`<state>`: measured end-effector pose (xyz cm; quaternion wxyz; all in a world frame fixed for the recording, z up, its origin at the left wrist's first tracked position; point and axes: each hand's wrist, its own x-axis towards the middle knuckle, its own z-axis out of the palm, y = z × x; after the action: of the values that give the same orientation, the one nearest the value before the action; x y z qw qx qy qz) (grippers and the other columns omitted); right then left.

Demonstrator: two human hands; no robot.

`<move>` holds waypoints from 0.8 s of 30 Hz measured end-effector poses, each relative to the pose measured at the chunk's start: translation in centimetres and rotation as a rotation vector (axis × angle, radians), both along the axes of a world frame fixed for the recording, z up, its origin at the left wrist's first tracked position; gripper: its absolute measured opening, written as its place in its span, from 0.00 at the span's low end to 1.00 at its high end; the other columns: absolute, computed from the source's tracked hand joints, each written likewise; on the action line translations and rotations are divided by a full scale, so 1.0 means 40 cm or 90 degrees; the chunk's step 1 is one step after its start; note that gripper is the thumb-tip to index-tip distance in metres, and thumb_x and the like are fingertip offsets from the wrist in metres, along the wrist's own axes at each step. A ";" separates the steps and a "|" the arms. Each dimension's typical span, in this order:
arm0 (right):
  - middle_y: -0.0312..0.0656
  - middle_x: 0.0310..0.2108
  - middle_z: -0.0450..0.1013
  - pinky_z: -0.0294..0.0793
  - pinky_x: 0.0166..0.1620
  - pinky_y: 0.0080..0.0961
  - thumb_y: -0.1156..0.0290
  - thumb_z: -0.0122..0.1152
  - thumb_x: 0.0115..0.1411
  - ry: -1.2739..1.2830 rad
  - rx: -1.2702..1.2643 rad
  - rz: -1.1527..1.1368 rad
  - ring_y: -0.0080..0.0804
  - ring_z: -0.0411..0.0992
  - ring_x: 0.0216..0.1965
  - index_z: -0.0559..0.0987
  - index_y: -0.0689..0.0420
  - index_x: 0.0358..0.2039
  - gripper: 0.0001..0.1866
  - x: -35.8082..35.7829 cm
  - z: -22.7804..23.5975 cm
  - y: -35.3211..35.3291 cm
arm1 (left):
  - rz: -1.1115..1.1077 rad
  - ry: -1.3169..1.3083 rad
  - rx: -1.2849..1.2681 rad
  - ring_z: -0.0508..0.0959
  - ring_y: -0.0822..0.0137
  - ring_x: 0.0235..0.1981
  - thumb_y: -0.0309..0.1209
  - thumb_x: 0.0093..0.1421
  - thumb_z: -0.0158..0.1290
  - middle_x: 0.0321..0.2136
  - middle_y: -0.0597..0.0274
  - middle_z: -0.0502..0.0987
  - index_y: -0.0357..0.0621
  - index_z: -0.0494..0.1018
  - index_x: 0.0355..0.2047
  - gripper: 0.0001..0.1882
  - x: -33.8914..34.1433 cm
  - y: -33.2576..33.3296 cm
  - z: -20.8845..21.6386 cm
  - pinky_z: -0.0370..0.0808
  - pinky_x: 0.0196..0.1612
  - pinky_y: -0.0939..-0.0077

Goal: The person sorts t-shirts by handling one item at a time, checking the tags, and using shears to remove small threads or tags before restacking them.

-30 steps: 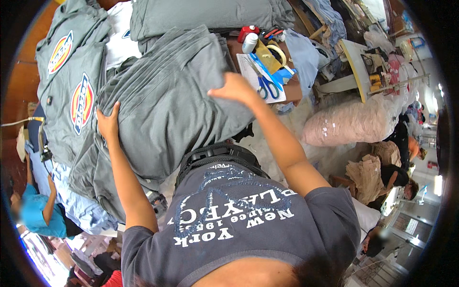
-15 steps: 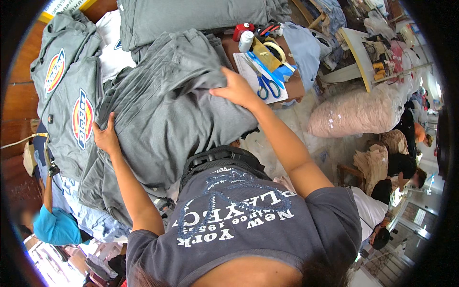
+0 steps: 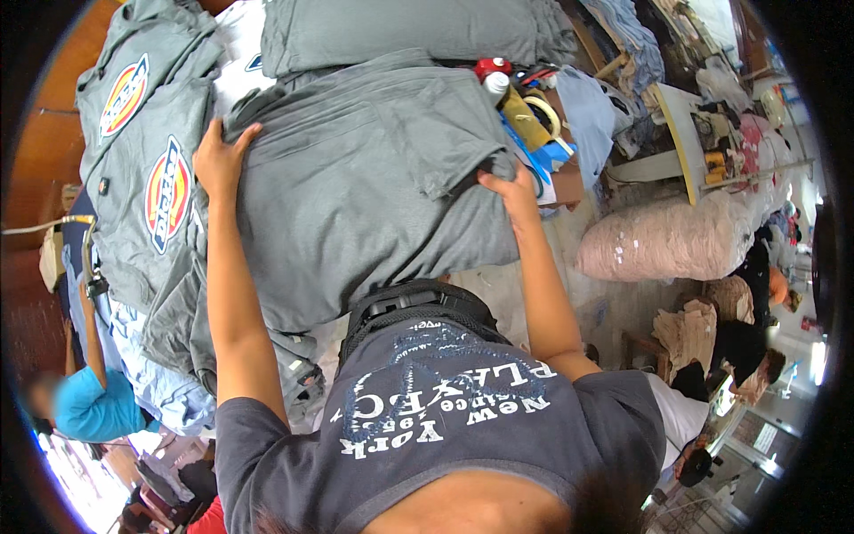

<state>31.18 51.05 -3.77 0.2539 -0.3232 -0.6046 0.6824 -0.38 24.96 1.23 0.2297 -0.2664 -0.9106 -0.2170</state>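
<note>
We had a broad, layered, dull-grey cloth pile (image 3: 356,196) between our left hand (image 3: 218,165) and right hand (image 3: 514,190), creased on top and softly folded nearer us. Grey cloth shirts (image 3: 124,200) lay left of the left hand. Our right hand gripped the pile's right edge; our left, thumb spread, touched its left edge, gripping or not we couldn't tell. A white plastic bottle (image 3: 496,85) was beyond the right hand.

Garment stack (image 3: 356,200) solid grey; oval emblem (image 3: 165,196) red, yellow, white, blue; bundle (image 3: 663,240) pink.
</note>
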 end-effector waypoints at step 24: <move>0.42 0.53 0.58 0.54 0.53 0.42 0.62 0.51 0.52 -0.233 1.042 -0.092 0.45 0.56 0.54 0.64 0.48 0.51 0.24 -0.229 0.144 -0.057 | 0.011 0.065 -0.173 0.53 0.54 0.57 0.45 0.54 0.45 0.56 0.60 0.55 0.59 0.61 0.51 0.23 0.073 -0.011 -0.043 0.49 0.53 0.42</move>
<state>22.03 48.76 1.97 0.3490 -0.1806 -0.9181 -0.0522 2.53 24.51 -0.49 0.2398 -0.2976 -0.9210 -0.0756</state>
